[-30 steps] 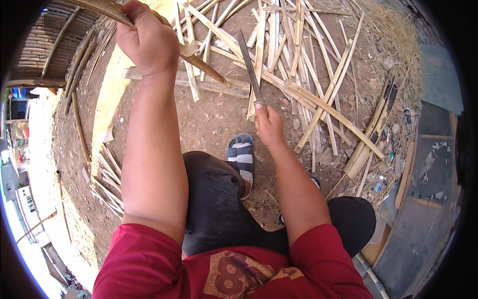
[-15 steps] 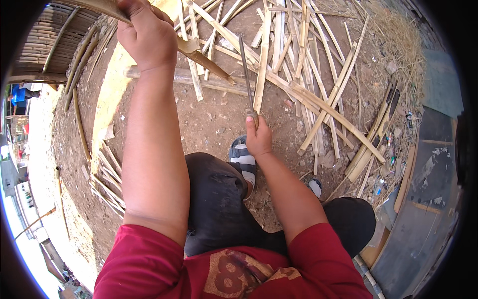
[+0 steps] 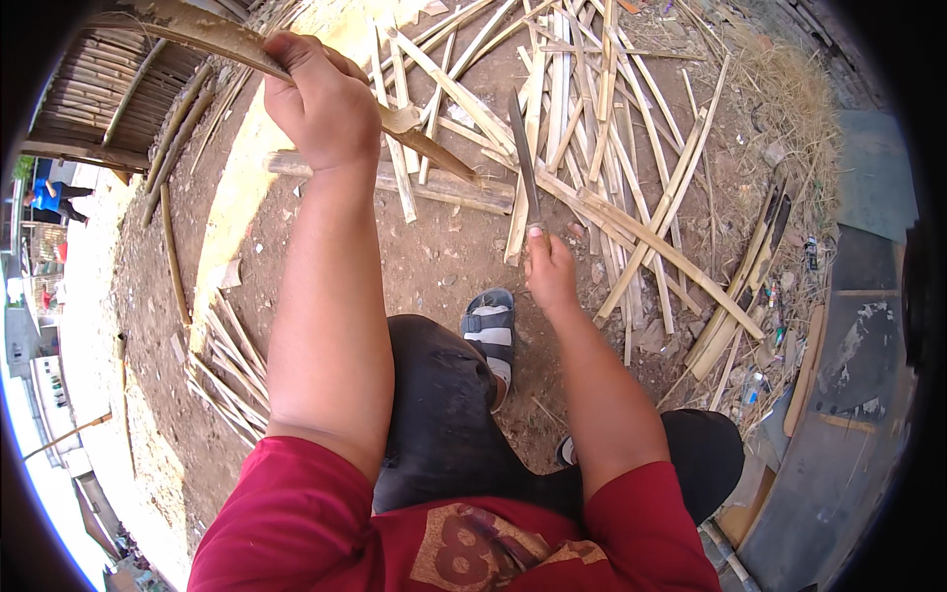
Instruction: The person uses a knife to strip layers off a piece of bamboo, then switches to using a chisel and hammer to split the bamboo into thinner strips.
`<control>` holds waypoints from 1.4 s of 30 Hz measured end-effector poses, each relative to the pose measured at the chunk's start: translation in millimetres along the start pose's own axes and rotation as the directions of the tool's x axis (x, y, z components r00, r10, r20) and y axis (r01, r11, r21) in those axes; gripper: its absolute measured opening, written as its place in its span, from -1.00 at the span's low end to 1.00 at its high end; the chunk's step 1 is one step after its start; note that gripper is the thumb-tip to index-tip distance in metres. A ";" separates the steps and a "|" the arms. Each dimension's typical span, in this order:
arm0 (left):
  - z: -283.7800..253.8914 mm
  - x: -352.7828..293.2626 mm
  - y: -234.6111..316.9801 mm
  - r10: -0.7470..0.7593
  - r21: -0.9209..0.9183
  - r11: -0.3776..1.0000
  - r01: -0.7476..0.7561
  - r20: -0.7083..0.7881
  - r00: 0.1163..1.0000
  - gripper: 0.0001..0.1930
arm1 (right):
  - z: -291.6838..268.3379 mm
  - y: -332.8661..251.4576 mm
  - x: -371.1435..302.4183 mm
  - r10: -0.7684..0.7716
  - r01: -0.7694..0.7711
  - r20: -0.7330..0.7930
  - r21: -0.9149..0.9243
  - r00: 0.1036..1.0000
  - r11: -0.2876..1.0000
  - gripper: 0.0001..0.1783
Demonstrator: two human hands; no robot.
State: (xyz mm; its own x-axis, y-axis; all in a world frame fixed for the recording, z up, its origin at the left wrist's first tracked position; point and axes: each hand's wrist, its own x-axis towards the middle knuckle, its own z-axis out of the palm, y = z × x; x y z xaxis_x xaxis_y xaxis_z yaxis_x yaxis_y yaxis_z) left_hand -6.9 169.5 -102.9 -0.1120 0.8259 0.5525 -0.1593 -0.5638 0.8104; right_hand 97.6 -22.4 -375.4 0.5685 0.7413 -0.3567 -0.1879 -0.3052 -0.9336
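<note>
My left hand (image 3: 326, 109), raised at the upper left, is closed around a split bamboo pole (image 3: 192, 28). The pole slants from the upper left down toward the middle, and its lower end (image 3: 444, 158) lies over a thick bamboo pole (image 3: 395, 178) on the ground. In front of my knees, my right hand (image 3: 550, 271) grips a long-bladed knife (image 3: 523, 148) by its handle. The blade points up and away, with its dark flat side showing. It is apart from the bamboo that I hold.
Many split bamboo strips (image 3: 641, 217) lie criss-crossed on the dirt ahead and to the right. A bundle of thinner strips (image 3: 229, 370) is at the left. Dark panels (image 3: 853, 345) stand along the right. Far left, a person in blue (image 3: 47, 195) appears.
The knife has turned so that more of its flat side shows, and my right hand has shifted right. My left hand and its bamboo appear slightly lower and farther right as the view shifts.
</note>
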 end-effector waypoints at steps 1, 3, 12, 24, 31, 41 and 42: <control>4.0 -1.2 2.8 -0.008 -0.035 0.999 0.009 0.025 1.000 -0.39 | -10.3 -4.7 2.2 0.030 -0.029 -0.034 0.019 0.999 0.999 -0.50; 13.0 -8.4 5.7 -0.030 -0.108 0.993 0.039 0.081 0.996 -0.38 | -33.1 -13.6 2.8 0.096 -0.090 -0.110 0.058 0.989 0.994 -0.45; 76.7 -77.4 -54.0 -0.228 0.029 0.973 0.227 0.213 0.950 -0.47 | -111.6 77.0 -34.3 0.124 -0.210 -0.514 -0.114 0.849 0.971 -0.36; 87.8 -90.9 -62.8 -0.250 0.062 0.968 0.243 0.196 0.948 -0.54 | -88.8 63.7 -78.4 0.031 -0.142 -0.199 -0.571 0.980 0.809 -0.42; 78.9 -86.3 -56.7 -0.280 0.090 0.960 0.266 0.214 0.936 -0.57 | -71.5 47.6 -71.8 -0.011 -0.084 -0.194 -0.475 0.981 0.876 -0.42; 72.4 -78.8 -67.4 -0.285 0.297 0.925 0.239 0.124 0.950 -0.56 | -59.5 99.2 -64.8 0.020 -0.137 -0.210 -0.562 0.978 0.816 -0.42; 70.1 -79.3 -68.0 -0.279 0.341 0.912 0.227 0.110 0.954 -0.56 | -56.5 104.8 -63.9 0.031 -0.145 -0.202 -0.585 0.979 0.798 -0.41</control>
State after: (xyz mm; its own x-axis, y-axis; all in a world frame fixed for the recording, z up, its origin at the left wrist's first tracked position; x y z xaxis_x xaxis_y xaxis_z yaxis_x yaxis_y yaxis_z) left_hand 81.5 142.5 -188.2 0.0454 0.9454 0.3228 0.1640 -0.3258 0.9311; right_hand 86.9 -135.6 -448.5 0.7123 0.5959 -0.3708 0.2358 -0.7007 -0.6733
